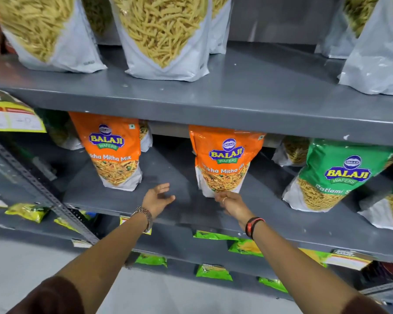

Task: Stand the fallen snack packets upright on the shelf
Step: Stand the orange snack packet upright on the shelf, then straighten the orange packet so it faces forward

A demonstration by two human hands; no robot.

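Two orange Balaji packets stand upright on the grey middle shelf point(182, 209). My right hand point(230, 203) pinches the bottom edge of the right orange packet point(224, 158). The left orange packet point(114, 150) stands apart, further left. My left hand point(158, 197) hovers open over the bare shelf between the two packets, touching nothing. A green Balaji packet point(336, 175) leans at the right on the same shelf.
Large white packets of yellow sticks point(161, 35) stand on the upper shelf point(247, 96). More packets sit behind the front row. Small green and yellow sachets point(213, 271) lie on the lower shelves. A slotted metal upright point(43, 193) crosses at left.
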